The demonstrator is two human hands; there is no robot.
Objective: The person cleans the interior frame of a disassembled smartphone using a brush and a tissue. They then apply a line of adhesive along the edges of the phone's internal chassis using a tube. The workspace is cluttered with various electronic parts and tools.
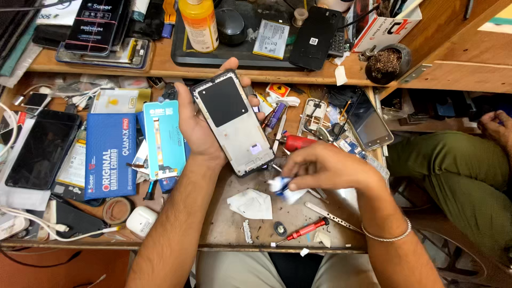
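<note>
Your left hand (200, 125) grips the opened phone frame (233, 121) by its edges, tilted up over the cluttered workbench (229, 221), bare inner side facing you. Your right hand (325, 168) is pinched tight on a small white-and-blue wipe (282, 188), just below the frame's lower corner. Keep the frame steady, work the wipe gently along the edge, and stay clear of the red screwdriver (305, 231) by the bench's front edge.

Right hand (325, 168) covers most of crumpled wipe (282, 188); co-worker's hand (496, 128) cut by right edge.
</note>
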